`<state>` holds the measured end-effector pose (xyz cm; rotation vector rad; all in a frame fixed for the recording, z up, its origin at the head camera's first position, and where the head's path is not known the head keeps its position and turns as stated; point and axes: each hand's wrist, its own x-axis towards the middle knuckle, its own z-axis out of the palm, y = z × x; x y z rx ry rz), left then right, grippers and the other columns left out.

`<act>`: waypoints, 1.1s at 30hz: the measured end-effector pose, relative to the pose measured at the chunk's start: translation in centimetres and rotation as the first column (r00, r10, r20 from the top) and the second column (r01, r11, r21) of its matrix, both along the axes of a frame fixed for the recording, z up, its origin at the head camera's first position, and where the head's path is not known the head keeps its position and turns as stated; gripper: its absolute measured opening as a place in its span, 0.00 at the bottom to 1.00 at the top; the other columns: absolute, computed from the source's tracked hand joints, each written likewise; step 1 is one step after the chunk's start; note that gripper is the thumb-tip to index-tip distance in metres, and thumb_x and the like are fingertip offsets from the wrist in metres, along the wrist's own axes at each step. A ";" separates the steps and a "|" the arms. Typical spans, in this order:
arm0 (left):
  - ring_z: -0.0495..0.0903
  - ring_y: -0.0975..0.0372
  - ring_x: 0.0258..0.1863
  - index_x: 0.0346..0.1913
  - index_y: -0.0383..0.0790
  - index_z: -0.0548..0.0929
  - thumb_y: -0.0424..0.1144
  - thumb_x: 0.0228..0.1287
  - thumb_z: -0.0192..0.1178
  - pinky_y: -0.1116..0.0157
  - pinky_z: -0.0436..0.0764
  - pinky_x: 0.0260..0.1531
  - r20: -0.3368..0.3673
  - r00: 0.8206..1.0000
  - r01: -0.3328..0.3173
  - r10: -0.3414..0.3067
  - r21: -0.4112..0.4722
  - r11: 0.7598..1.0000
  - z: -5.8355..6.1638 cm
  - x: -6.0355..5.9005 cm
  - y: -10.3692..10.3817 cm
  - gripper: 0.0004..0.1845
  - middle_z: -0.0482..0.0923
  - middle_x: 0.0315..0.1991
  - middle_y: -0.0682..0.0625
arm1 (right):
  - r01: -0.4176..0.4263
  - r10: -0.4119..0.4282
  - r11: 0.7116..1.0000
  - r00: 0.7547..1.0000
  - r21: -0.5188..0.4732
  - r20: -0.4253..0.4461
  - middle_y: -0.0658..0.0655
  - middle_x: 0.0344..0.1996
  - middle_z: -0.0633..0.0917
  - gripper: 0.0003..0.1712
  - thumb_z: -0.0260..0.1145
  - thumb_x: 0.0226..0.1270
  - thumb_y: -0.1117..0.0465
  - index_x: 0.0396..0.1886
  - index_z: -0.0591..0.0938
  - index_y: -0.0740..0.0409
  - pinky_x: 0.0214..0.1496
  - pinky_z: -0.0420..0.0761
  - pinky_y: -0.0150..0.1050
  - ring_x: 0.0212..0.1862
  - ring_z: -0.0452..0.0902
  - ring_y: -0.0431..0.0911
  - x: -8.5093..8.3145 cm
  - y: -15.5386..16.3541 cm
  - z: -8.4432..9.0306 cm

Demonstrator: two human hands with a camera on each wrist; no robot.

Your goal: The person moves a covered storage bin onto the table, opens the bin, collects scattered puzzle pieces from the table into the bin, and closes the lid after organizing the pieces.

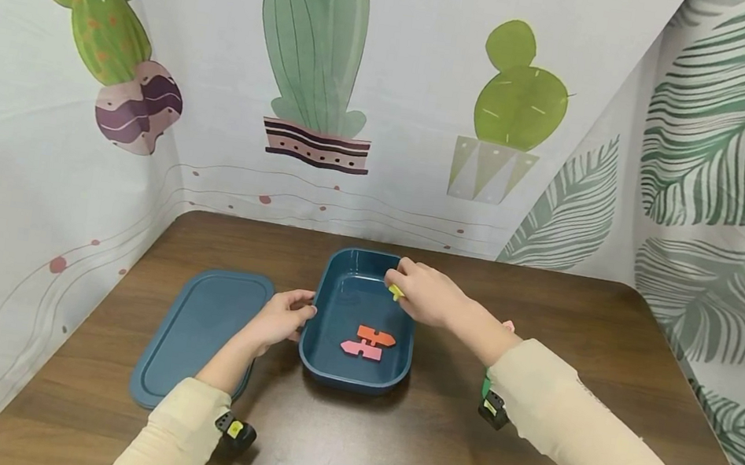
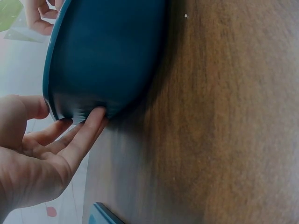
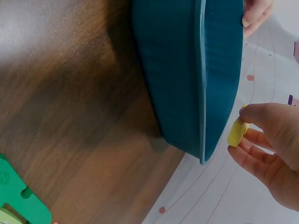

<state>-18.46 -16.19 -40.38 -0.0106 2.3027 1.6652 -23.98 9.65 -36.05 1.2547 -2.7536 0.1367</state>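
Observation:
A dark teal box (image 1: 353,373) sits mid-table with an orange piece (image 1: 375,335) and a pink piece (image 1: 361,350) lying inside. My left hand (image 1: 282,317) rests straight fingers (image 2: 88,126) against the outer left wall of the box (image 2: 107,51), thumb at the rim. My right hand (image 1: 424,291) hovers over the box's far right part and pinches a small yellow piece (image 1: 396,292). The right wrist view shows that yellow piece (image 3: 237,131) between thumb and fingers, just above the rim of the box (image 3: 202,84).
The box's teal lid (image 1: 201,335) lies flat on the brown table (image 1: 548,305) to the left. A green puzzle piece (image 3: 18,198) lies on the table under my right forearm. Printed cactus and leaf cloth walls surround the table on three sides.

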 end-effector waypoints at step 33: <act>0.79 0.51 0.41 0.63 0.31 0.66 0.34 0.66 0.50 0.58 0.83 0.32 -0.010 1.000 -0.018 0.018 0.008 1.000 -2.4 -1.3 -0.5 0.23 0.73 0.52 0.34 | -0.118 0.116 0.992 0.993 0.049 0.035 0.56 0.40 0.77 0.17 0.69 0.55 0.62 0.45 0.78 0.53 0.40 0.80 0.33 0.38 0.75 0.46 1.8 -2.5 -0.3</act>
